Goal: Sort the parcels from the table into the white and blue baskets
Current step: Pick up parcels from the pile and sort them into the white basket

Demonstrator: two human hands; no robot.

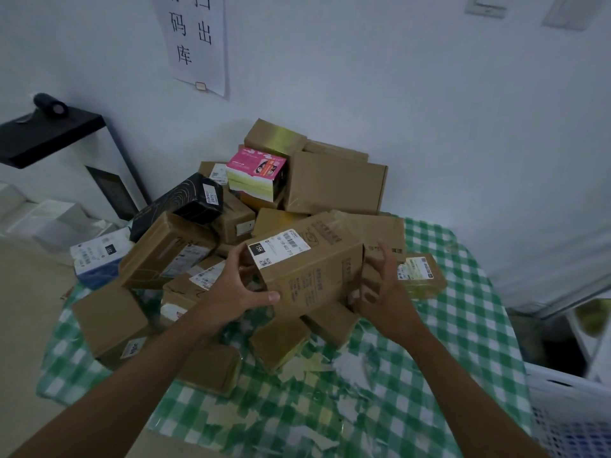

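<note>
A heap of parcels [334, 183], mostly brown cardboard boxes, covers a table with a green checked cloth [413, 375]. I hold one long brown box [307, 262] with a white shipping label above the heap's front. My left hand [238, 289] grips its near left end, thumb along the bottom edge. My right hand [380, 289] grips its right end, fingers curled around the side. A white basket [562, 398] shows at the lower right edge.
A black box [185, 201], a pink and yellow box [256, 173] and a white and blue box [99, 256] lie in the heap. A black shelf [49, 133] stands at the left. A paper sign [195, 41] hangs on the wall behind.
</note>
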